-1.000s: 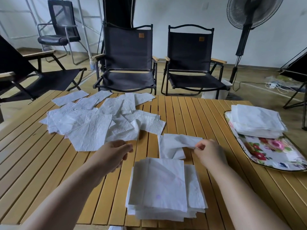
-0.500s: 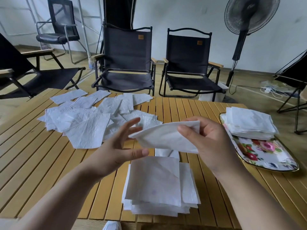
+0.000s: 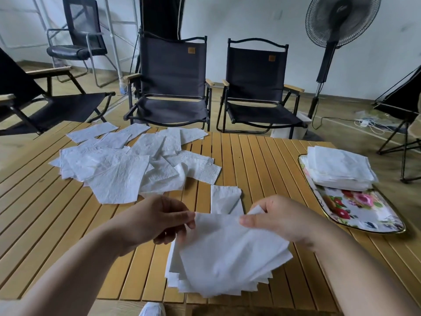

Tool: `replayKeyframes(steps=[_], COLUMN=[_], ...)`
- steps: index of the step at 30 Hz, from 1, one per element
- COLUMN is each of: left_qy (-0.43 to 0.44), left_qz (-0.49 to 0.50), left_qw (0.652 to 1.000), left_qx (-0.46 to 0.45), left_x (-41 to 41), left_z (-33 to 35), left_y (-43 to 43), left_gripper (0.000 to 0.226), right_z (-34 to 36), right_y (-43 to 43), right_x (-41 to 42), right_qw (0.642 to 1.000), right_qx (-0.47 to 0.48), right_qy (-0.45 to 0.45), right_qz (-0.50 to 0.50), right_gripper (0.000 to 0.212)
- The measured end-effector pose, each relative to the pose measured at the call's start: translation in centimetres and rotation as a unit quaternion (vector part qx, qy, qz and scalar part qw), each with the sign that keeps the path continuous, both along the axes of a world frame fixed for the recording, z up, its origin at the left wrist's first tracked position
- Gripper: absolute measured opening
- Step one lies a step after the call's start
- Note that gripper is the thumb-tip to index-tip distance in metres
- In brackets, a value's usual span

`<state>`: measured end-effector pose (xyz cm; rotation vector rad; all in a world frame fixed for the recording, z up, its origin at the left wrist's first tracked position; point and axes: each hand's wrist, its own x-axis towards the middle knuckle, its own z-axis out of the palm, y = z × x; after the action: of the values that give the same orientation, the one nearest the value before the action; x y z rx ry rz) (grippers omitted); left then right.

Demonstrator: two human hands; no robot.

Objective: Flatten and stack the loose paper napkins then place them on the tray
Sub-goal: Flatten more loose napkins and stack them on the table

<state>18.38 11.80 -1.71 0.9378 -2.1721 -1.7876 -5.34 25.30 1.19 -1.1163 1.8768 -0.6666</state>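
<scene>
Partway: one pile (image 3: 339, 167) sits on the tray (image 3: 355, 212).
Left of the tray, our left hand (image 3: 159, 221) and right hand (image 3: 280, 221) pinch one napkin (image 3: 227, 242) above our stack (image 3: 174, 270); farther left, loose napkins (image 3: 118, 169) wait.

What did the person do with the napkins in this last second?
The right hand lifted one napkin off the table, the left hand took its other corner, and together they brought it down over the near stack. The loose pile, the tray and the finished stack on it stayed put.
</scene>
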Motion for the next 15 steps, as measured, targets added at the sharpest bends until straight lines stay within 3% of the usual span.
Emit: replayKeyframes(steps=[3, 8, 12, 15], left_qy=[0.011, -0.002, -0.002, 0.018], left_qz=[-0.006, -0.061, -0.061, -0.035], left_qw=[1.000, 0.998, 0.998, 0.999], left_qx=[0.015, 0.018, 0.017, 0.036], left_x=[0.12, 0.12, 0.14, 0.25], left_z=[0.02, 0.21, 0.23, 0.10], left_y=[-0.23, -0.16, -0.20, -0.35], left_gripper=[0.039, 0.056, 0.024, 0.016], right_z=[-0.03, 0.46, 0.42, 0.25], right_y=[-0.25, -0.57, -0.66, -0.53], right_x=[0.36, 0.91, 0.60, 0.41], right_qw=[1.000, 0.980, 0.954, 0.958], right_qx=[0.004, -0.124, -0.145, -0.135], right_qy=[-0.010, -0.143, -0.231, -0.219], right_qz=[0.003, -0.064, -0.121, -0.128], right_gripper=[0.022, 0.027, 0.021, 0.022])
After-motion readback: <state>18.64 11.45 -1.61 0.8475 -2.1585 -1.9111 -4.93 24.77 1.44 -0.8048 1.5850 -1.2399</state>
